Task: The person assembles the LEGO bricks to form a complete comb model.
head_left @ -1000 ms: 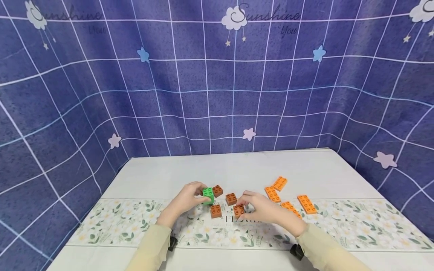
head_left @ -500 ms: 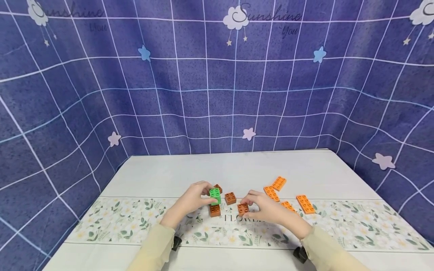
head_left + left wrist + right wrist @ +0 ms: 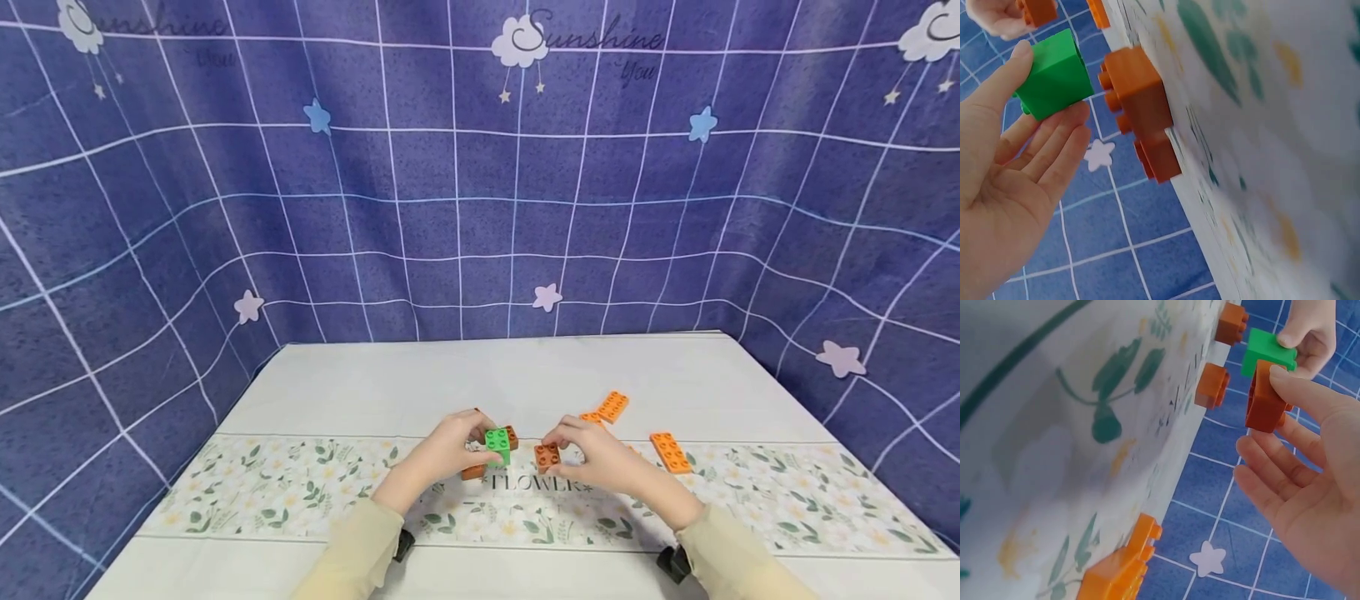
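Observation:
My left hand (image 3: 454, 450) pinches a green toy building brick (image 3: 497, 446) between thumb and fingers, studs facing up. Across from it, my right hand (image 3: 596, 457) holds a reddish-brown square brick (image 3: 547, 457) by its sides. Both held bricks are off the table, as the right wrist view shows the brown brick (image 3: 1266, 397) hanging clear of the surface, with the green brick (image 3: 1267, 353) beyond it. Other brown bricks lie near the left hand: one (image 3: 513, 437) behind the green brick, one (image 3: 473, 472) partly hidden under the hand. The left wrist view shows two brown bricks (image 3: 1138, 84) on the table.
Flat orange plates lie to the right: one (image 3: 612, 407) farther back, one (image 3: 670, 452) at the far right, others partly hidden by the right hand. A floral strip crosses the white table (image 3: 375, 383). A blue gridded curtain (image 3: 480, 208) encloses the back and sides.
My left hand has carried the green brick rightward, over the brown bricks. The right hand has lifted its brown brick and shifted slightly right. The gap between the held bricks has narrowed.

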A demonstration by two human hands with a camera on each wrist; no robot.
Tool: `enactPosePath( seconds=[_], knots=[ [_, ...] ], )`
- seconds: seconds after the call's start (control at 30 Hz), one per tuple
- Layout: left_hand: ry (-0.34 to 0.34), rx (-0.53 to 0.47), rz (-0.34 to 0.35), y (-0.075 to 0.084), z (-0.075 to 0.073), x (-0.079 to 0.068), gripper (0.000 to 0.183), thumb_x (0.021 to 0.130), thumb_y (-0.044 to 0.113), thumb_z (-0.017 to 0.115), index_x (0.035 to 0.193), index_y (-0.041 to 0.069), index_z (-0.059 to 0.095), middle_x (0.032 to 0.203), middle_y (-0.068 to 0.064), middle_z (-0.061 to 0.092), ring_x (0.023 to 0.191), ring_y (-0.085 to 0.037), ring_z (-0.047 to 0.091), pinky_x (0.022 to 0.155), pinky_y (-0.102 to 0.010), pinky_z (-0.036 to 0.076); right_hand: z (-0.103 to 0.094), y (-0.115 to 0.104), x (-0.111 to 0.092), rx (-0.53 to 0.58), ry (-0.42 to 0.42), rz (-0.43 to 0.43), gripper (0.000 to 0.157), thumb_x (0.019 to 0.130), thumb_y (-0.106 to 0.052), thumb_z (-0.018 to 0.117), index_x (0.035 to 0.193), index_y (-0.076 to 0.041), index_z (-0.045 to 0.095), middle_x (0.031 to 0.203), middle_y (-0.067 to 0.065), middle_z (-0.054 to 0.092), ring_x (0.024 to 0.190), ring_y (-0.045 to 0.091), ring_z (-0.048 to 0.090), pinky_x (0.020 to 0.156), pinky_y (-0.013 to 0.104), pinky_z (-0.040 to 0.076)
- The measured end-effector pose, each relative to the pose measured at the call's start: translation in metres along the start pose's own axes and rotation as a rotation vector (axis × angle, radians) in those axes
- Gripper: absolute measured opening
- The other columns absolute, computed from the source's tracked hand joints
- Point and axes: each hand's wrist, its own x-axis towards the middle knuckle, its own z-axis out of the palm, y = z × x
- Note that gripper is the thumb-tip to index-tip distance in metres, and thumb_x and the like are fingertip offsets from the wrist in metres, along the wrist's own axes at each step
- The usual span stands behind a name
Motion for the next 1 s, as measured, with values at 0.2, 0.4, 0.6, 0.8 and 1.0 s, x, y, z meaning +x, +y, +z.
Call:
enactPosePath(
  seconds=[0.2, 0.4, 0.6, 0.8, 1.0],
  knots=[
    [-0.061, -0.019, 0.004, 0.005, 0.009, 0.003, 0.043, 0.08, 0.038, 0.072, 0.112, 0.011, 0.061, 0.101, 0.0, 0.062, 0.091, -0.015, 0.061, 0.079, -0.029, 0.053, -0.005, 0.0, -0.004, 0.008, -0.003, 0.04, 0.031, 0.084, -0.029, 0.07, 0.11, -0.014, 0.063, 0.097, -0.007, 0.059, 0.091, 0.017, 0.059, 0.08, 0.037, 0.053],
    [-0.078, -0.006, 0.017, 0.008, 0.017, 0.008, 0.037, 0.08, 0.036, 0.073, 0.107, 0.013, 0.062, 0.096, 0.004, 0.063, 0.088, -0.014, 0.061, 0.077, -0.025, 0.053, -0.008, -0.001, -0.005, 0.024, 0.001, 0.044, 0.034, 0.085, -0.035, 0.068, 0.11, -0.014, 0.063, 0.098, -0.008, 0.059, 0.092, 0.015, 0.058, 0.082, 0.039, 0.052],
    [-0.125, -0.012, 0.011, 0.015, 0.021, 0.01, 0.038, 0.078, 0.033, 0.075, 0.107, 0.011, 0.061, 0.097, 0.003, 0.063, 0.087, -0.013, 0.062, 0.075, -0.022, 0.052, -0.011, -0.004, -0.004, 0.034, 0.0, 0.047, 0.033, 0.085, -0.033, 0.068, 0.112, -0.015, 0.062, 0.1, -0.008, 0.059, 0.093, 0.016, 0.058, 0.082, 0.039, 0.052],
    [-0.159, 0.004, 0.007, 0.022, 0.022, 0.013, 0.037, 0.076, 0.029, 0.077, 0.103, 0.01, 0.061, 0.093, 0.004, 0.063, 0.083, -0.01, 0.062, 0.074, -0.017, 0.051, -0.013, -0.007, -0.002, 0.03, 0.014, 0.024, 0.033, 0.084, -0.032, 0.069, 0.111, -0.013, 0.062, 0.101, -0.005, 0.06, 0.094, 0.018, 0.06, 0.083, 0.04, 0.053],
    [-0.171, 0.013, -0.016, 0.025, 0.024, 0.015, 0.042, 0.073, 0.032, 0.079, 0.104, 0.008, 0.062, 0.091, 0.005, 0.063, 0.081, -0.007, 0.06, 0.073, -0.017, 0.051, -0.011, -0.011, 0.002, 0.032, 0.024, -0.005, 0.033, 0.083, -0.03, 0.071, 0.11, -0.013, 0.063, 0.1, -0.005, 0.061, 0.092, 0.018, 0.06, 0.08, 0.037, 0.054]
  ],
)
